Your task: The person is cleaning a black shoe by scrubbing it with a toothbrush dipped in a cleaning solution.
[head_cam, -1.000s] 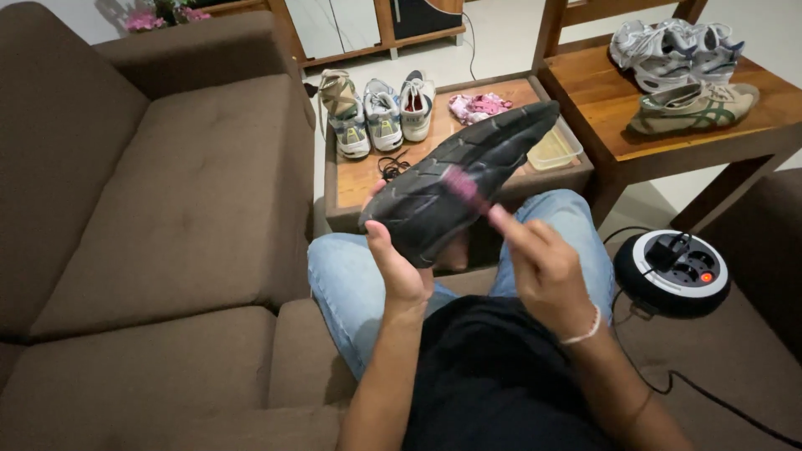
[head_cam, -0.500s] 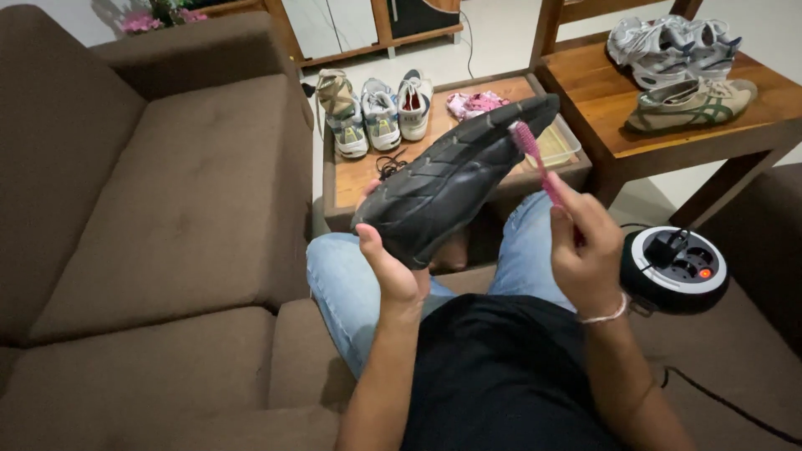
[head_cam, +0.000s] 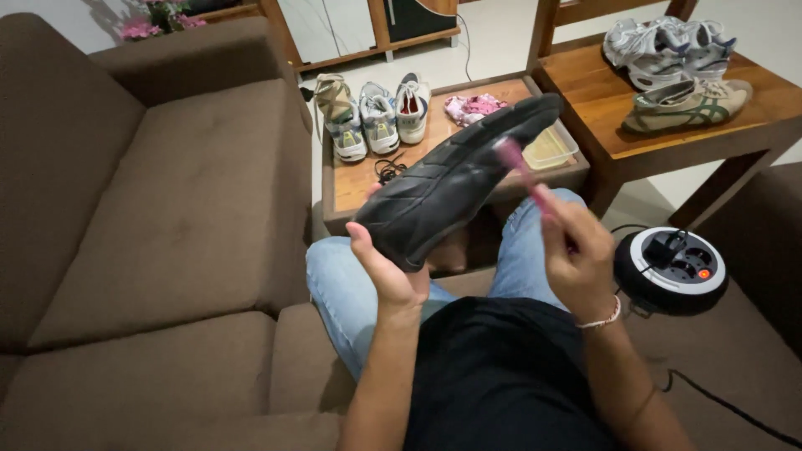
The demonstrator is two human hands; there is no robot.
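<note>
Centre of frame, nearest: left hand (head_cam: 391, 271) cups the heel of a black shoe (head_cam: 455, 184) held sole-up over the lap; right hand (head_cam: 576, 255), fingers closed in a pinch around a pink brush (head_cam: 522, 175), has swung out from under the sole a second ago to its forward edge, bristles now touching the toe end. Judged: brushing has progressed from mid-sole toward the toe. Beyond, upper centre, the low table (head_cam: 359, 179) carries three sneakers (head_cam: 376, 113), a pink cloth (head_cam: 472, 107) and a clear tray (head_cam: 551, 149); more shoes (head_cam: 677, 71) upper right, a round cable reel (head_cam: 672, 269) at right.
</note>
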